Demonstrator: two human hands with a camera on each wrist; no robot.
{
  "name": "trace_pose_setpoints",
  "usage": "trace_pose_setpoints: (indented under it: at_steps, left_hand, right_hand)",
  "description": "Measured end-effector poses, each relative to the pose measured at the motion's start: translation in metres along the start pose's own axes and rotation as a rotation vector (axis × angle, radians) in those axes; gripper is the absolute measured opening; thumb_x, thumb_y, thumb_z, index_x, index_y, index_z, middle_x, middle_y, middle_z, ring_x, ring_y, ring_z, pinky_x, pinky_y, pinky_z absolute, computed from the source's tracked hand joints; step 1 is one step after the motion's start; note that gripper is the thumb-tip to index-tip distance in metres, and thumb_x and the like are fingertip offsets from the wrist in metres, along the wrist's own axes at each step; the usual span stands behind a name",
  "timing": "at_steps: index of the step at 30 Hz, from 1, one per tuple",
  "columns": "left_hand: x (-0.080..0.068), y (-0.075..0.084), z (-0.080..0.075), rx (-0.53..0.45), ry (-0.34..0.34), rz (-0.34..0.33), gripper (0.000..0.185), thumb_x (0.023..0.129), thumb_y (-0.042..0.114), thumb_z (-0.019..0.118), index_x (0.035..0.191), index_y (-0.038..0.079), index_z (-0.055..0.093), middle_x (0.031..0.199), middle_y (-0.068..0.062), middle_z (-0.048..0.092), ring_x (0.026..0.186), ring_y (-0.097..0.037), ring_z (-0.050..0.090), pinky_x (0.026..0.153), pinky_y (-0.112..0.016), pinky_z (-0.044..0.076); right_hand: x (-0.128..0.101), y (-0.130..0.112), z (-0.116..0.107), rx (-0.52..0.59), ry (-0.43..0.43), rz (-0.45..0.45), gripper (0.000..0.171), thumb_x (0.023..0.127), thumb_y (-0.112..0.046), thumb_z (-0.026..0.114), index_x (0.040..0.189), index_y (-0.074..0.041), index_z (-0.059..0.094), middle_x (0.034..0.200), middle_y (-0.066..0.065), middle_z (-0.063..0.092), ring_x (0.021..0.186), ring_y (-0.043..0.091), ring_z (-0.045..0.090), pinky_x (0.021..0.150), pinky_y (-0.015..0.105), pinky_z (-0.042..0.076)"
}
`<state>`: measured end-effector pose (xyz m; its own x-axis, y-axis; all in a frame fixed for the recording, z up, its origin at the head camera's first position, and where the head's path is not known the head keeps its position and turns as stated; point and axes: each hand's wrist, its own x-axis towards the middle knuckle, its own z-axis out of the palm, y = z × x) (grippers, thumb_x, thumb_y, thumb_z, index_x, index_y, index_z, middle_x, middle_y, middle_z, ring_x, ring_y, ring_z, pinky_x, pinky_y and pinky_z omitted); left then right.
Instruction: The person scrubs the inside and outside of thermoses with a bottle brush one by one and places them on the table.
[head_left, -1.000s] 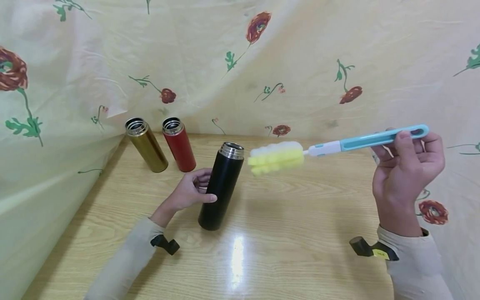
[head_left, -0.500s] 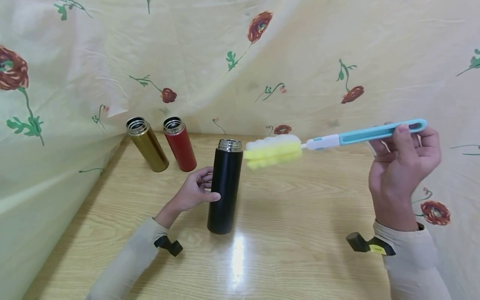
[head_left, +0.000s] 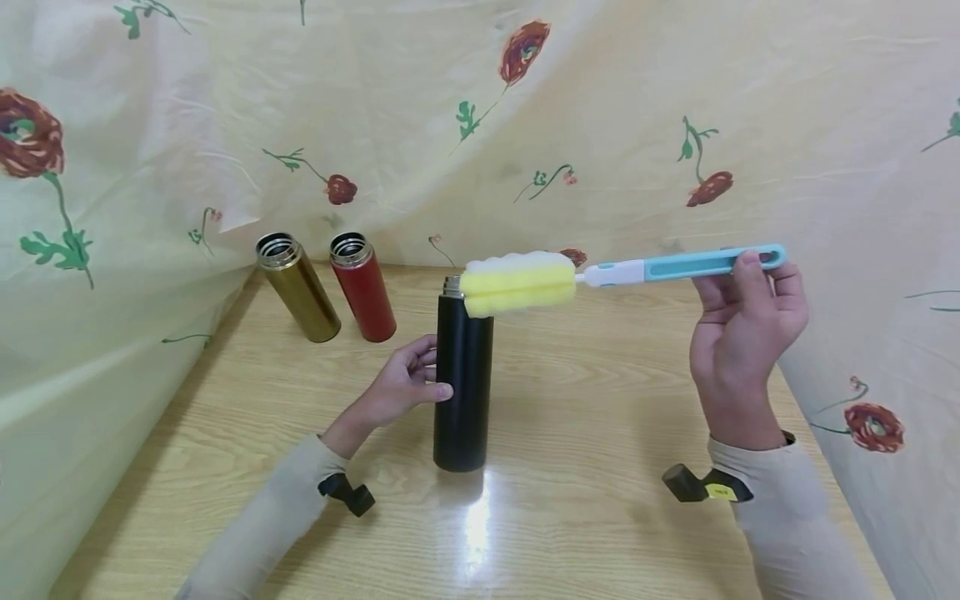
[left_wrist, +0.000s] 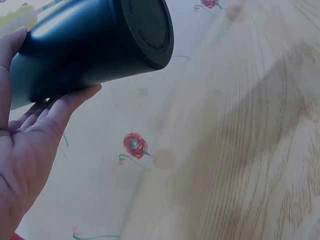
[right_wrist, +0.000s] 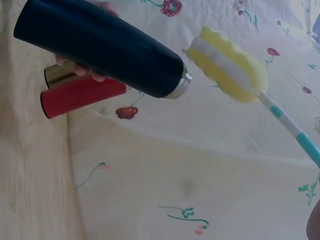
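Note:
My left hand (head_left: pixel 397 385) grips a black thermos flask (head_left: pixel 463 392) from its left side, thumb in front. The flask is upright and held above the table; its underside shows in the left wrist view. My right hand (head_left: pixel 742 333) holds a sponge bottle brush (head_left: pixel 690 265) by its light blue handle, thumb near the looped end. The brush lies almost level, its yellow and white sponge head (head_left: pixel 517 287) hiding most of the flask's steel mouth in the head view. In the right wrist view the sponge (right_wrist: pixel 230 65) is apart from the flask mouth (right_wrist: pixel 180 86).
A gold flask (head_left: pixel 300 292) and a red flask (head_left: pixel 365 292), both lidless, stand side by side at the back left of the wooden table (head_left: pixel 585 483). Flower-printed cloth (head_left: pixel 390 125) hangs behind and along both sides.
The black flask has gone from tilted to upright and moved slightly right. My right hand has brought the brush left and a little up, so its sponge now overlaps the flask's mouth in view.

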<state>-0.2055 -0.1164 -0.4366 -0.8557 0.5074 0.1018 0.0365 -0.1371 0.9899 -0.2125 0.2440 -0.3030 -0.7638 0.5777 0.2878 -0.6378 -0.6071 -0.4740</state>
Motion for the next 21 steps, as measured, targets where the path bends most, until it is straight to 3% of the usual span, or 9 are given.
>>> trace_pose_setpoints:
  at_steps: [12,21]
  left_hand:
    - [0.001,0.0,0.003,-0.042,-0.015,0.034,0.079,0.087,0.023,0.08,0.146,-0.009,0.038,0.13,-0.022,0.062,0.103,-0.021,0.071,0.092,-0.036,0.059]
    - [0.002,-0.001,0.003,-0.047,0.0,0.026,0.077,0.088,0.018,0.078,0.147,-0.009,0.038,0.131,-0.023,0.06,0.104,-0.021,0.071,0.093,-0.036,0.059]
  right_hand:
    - [-0.011,0.023,-0.003,-0.007,0.004,0.07,0.026,0.091,0.003,0.073,0.105,0.013,0.053,0.091,0.022,0.063,0.081,0.031,0.076,0.076,0.038,0.061]
    - [-0.014,0.03,-0.012,-0.03,-0.01,0.1,0.025,0.092,0.004,0.07,0.105,0.015,0.052,0.091,0.022,0.063,0.081,0.031,0.075,0.077,0.037,0.06]
